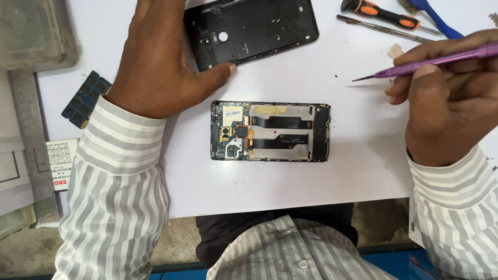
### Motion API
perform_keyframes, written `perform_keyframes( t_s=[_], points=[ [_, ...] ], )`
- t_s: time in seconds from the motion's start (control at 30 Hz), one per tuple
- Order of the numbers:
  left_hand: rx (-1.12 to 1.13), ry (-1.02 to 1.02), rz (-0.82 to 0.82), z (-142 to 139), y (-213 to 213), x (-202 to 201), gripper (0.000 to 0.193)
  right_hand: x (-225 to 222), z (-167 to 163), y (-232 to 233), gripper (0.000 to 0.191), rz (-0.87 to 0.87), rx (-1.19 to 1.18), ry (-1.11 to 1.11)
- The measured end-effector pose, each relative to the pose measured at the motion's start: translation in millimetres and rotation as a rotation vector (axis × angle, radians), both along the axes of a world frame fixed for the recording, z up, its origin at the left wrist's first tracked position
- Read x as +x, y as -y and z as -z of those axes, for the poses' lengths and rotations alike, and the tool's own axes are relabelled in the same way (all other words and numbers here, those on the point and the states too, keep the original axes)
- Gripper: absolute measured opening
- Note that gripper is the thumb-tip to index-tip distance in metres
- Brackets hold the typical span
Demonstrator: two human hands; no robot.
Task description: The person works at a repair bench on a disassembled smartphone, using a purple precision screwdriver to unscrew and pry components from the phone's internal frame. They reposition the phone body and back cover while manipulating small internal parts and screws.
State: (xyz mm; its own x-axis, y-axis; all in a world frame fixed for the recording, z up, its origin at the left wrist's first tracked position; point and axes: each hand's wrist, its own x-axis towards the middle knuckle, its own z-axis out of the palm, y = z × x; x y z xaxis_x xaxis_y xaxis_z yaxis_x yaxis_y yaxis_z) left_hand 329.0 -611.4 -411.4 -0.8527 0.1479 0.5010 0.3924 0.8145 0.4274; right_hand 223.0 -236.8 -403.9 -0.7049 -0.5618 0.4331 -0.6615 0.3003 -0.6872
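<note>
An opened phone body [270, 131] lies flat in the middle of the white work surface [290, 181], its circuit board and flex cables exposed. My left hand [161, 57] rests palm down on the black back cover [259, 28] at the top, thumb on its lower edge. My right hand [448, 106] hovers right of the phone, gripping a purple screwdriver [430, 63] whose tip points left above the phone's upper right corner. Neither hand touches the phone body.
An orange-and-black screwdriver [378, 13], metal tweezers [384, 28] and a blue-handled tool [441, 21] lie at the top right. A small beige piece [395, 51] sits near them. A blue memory module [85, 98] and a metal ruler [28, 135] lie at the left.
</note>
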Motion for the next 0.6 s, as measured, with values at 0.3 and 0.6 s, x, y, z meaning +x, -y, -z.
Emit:
perform_keyframes(
  t_s=[0.3, 0.6],
  points=[
    [0.073, 0.095, -0.083, -3, -1, -1, 0.100, 2, -23, 18, 0.022, -0.003, -0.117, 0.114],
    [0.052, 0.138, -0.145, -6, 0, 0, 0.107, -18, -71, 71, 0.010, -0.120, 0.158, -0.033]
  ],
)
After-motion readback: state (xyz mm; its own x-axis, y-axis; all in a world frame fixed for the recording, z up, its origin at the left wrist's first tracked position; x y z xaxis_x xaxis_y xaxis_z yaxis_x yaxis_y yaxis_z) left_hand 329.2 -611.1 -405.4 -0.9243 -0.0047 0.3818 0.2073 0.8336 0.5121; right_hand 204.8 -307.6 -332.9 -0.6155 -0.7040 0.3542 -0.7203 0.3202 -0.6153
